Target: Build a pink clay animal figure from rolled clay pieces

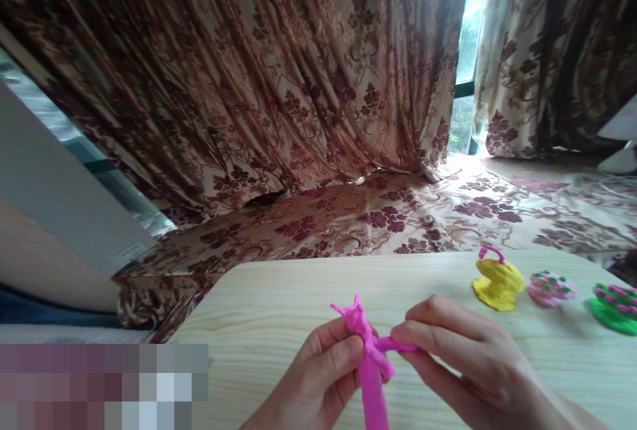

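A bright pink modelling-clay figure [371, 377] is held over the table, with a long body, a small head with thin pointed bits on top, and two arm-like strips. My left hand [326, 360] pinches it just below the head, thumb in front. Between the thumb and fingers of my right hand [465, 350] is the strip that sticks out to the right. The other strip hangs bent beside the body. The figure's lower end runs out of the bottom of the view.
On the table [279, 290], at the right, stand a yellow clay piece [499, 283] with a pink curl, a pale pink piece [550, 288] with green dots, and a green piece [614, 308] with pink dots. Behind are a flowered cloth [338, 217] and curtains [279, 85].
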{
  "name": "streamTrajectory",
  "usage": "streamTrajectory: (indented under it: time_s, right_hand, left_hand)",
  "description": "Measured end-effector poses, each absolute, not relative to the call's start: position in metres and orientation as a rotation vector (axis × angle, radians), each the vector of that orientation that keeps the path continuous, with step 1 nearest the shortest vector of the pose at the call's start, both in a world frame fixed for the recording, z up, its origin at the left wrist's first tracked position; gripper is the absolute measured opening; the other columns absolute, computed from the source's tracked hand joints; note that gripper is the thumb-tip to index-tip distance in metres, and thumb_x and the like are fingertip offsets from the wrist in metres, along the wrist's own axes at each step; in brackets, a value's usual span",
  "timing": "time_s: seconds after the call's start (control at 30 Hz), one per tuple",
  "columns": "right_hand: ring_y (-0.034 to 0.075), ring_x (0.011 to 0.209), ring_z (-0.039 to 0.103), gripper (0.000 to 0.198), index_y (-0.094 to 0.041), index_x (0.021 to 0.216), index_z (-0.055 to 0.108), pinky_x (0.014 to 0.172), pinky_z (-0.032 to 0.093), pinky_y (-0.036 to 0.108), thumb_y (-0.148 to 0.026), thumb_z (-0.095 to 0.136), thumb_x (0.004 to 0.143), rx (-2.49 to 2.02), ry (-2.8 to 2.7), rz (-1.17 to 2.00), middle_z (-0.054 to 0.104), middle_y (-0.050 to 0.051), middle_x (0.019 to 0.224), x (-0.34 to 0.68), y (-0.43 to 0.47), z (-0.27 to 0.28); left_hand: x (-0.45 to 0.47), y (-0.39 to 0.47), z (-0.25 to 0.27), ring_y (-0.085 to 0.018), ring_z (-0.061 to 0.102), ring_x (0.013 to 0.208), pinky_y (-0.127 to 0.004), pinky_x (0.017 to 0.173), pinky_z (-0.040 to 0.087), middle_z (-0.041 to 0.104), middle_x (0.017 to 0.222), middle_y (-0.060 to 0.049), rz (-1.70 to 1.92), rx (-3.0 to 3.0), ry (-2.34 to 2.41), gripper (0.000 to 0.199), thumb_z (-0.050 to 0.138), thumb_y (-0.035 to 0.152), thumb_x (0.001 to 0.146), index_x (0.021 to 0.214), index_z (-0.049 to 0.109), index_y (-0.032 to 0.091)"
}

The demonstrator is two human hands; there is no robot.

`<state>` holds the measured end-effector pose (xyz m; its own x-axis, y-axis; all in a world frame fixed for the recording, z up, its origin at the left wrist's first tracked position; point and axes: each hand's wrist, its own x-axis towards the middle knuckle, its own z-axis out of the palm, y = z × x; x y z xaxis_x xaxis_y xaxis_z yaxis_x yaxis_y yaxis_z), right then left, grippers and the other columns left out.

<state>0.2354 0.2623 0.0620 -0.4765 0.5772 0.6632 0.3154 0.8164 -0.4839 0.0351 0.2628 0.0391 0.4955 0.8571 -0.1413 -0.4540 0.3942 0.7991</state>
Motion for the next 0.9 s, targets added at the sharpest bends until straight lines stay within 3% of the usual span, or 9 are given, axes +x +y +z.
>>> streamTrajectory:
  time_s: [0.17,0.47,0.63,0.9]
  right_hand:
    - [0.015,0.074,0.058,0.030,-0.019,0.107,0.061,0.064,0.050,0.025,-0.009,0.062,0.079,-0.714,-2.058,0.335,0.063,0.005,0.085,0.233,0.260,0.065]
    - [0.015,0.072,0.057,0.017,-0.017,0.092,0.064,0.062,0.049,0.025,-0.006,0.057,0.081,-0.680,-2.121,0.345,0.061,0.005,0.078,0.234,0.258,0.065]
    - [0.015,0.073,0.058,0.026,-0.020,0.105,0.061,0.062,0.050,0.025,-0.013,0.062,0.079,-0.708,-2.055,0.325,0.063,0.005,0.084,0.231,0.259,0.065]
    - [0.016,0.072,0.058,0.018,-0.019,0.098,0.064,0.063,0.050,0.025,-0.015,0.060,0.082,-0.712,-2.139,0.308,0.063,0.005,0.079,0.232,0.256,0.067]
  left_hand:
    - [0.036,0.262,0.040,-0.014,0.061,0.072,-0.025,0.074,0.047,0.068,0.078,-0.008,0.895,0.757,0.589,0.018,0.065,0.024,0.079,0.090,0.067,0.011]
    - [0.038,0.260,0.034,-0.015,0.063,0.071,-0.025,0.072,0.046,0.068,0.075,-0.007,0.837,0.720,0.590,0.016,0.064,0.025,0.080,0.087,0.066,0.011]
    - [0.042,0.259,0.038,-0.013,0.062,0.073,-0.025,0.073,0.046,0.070,0.083,-0.009,0.817,0.668,0.529,0.017,0.063,0.022,0.081,0.093,0.067,0.010]
    - [0.047,0.255,0.046,-0.011,0.061,0.072,-0.026,0.076,0.044,0.070,0.091,-0.007,0.799,0.641,0.515,0.016,0.062,0.022,0.082,0.092,0.068,0.011]
